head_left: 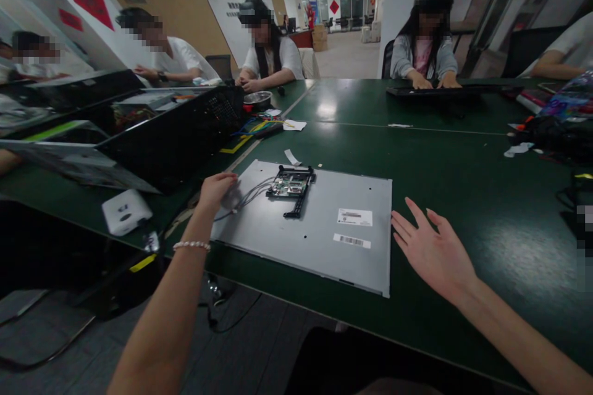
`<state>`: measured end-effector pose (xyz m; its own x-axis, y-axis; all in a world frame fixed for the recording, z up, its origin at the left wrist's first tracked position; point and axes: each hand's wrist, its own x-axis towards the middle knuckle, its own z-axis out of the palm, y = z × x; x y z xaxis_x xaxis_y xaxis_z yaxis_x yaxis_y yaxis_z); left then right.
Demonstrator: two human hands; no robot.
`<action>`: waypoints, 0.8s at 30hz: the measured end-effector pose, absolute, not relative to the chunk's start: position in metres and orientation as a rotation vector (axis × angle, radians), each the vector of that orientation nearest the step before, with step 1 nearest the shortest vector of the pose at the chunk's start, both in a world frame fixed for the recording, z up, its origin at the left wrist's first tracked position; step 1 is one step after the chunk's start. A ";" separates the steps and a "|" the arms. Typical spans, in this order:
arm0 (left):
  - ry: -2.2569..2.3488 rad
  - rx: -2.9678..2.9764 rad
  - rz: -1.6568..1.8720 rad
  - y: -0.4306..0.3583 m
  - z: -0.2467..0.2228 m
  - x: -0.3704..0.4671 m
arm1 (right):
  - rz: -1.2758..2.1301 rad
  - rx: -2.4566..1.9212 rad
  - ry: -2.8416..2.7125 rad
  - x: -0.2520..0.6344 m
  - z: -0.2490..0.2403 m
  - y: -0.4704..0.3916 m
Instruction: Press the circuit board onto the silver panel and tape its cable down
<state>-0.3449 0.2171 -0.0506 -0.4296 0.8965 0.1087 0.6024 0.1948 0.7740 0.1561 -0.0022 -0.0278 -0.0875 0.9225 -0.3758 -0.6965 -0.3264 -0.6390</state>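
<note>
A flat grey metal-backed display panel point(259, 237) lies on the green table, with two white labels on its right half. A small green circuit board point(291, 183) in a black bracket point(296, 203) sits on the panel's upper middle. Grey cables point(250, 196) run from the board past the left edge. My left hand point(217, 190), a beaded bracelet at its wrist, is at the panel's left edge with fingers closed together; what they grip, if anything, is hidden. By the right edge, my right hand point(433, 247) is open, palm up, fingertips close to the panel.
Left of the panel stand a large black casing point(176, 136) and a white box-shaped device point(126, 213). Coloured wires point(259, 126), paper scraps and a metal bowl point(257, 99) lie beyond. Several people sit around the table point(352, 148); one across has both hands on a dark flat panel point(430, 92).
</note>
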 end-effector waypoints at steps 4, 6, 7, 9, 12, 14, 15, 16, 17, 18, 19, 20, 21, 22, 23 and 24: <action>2.039 1.269 1.126 0.215 -0.047 -0.341 | 1.681 -0.962 -0.354 0.159 -0.032 -0.002; 2.018 1.223 1.135 0.215 -0.045 -0.338 | 1.682 -0.990 -0.377 0.158 -0.034 -0.004; 2.012 1.203 1.139 0.214 -0.044 -0.336 | 1.683 -1.000 -0.388 0.157 -0.035 -0.005; 2.009 1.172 1.148 0.214 -0.043 -0.333 | 1.681 -1.006 -0.408 0.155 -0.035 -0.007; 2.018 1.143 1.155 0.213 -0.042 -0.328 | 1.674 -0.994 -0.402 0.155 -0.037 -0.008; 2.016 1.133 1.158 0.212 -0.041 -0.325 | 1.673 -0.984 -0.386 0.156 -0.039 -0.008; 2.013 1.128 1.160 0.211 -0.040 -0.324 | 1.674 -0.978 -0.376 0.157 -0.040 -0.008; 2.007 1.121 1.161 0.210 -0.039 -0.323 | 1.674 -0.971 -0.366 0.159 -0.042 -0.007; 2.001 1.110 1.160 0.209 -0.038 -0.322 | 1.673 -0.964 -0.357 0.160 -0.043 -0.007; 1.995 1.098 1.156 0.209 -0.036 -0.320 | 1.670 -0.957 -0.350 0.161 -0.044 -0.007; 1.988 1.084 1.149 0.208 -0.035 -0.319 | 1.667 -0.945 -0.349 0.162 -0.045 -0.008; 1.981 1.072 1.143 0.207 -0.033 -0.318 | 1.663 -0.934 -0.352 0.163 -0.045 -0.008; 1.973 1.062 1.136 0.207 -0.032 -0.317 | 1.658 -0.926 -0.359 0.165 -0.046 -0.009; 1.964 1.054 1.128 0.206 -0.030 -0.316 | 1.651 -0.922 -0.369 0.166 -0.046 -0.010; 1.957 1.049 1.119 0.206 -0.029 -0.315 | 1.642 -0.920 -0.379 0.168 -0.046 -0.011; 1.950 1.045 1.108 0.205 -0.028 -0.314 | 1.631 -0.921 -0.385 0.170 -0.045 -0.012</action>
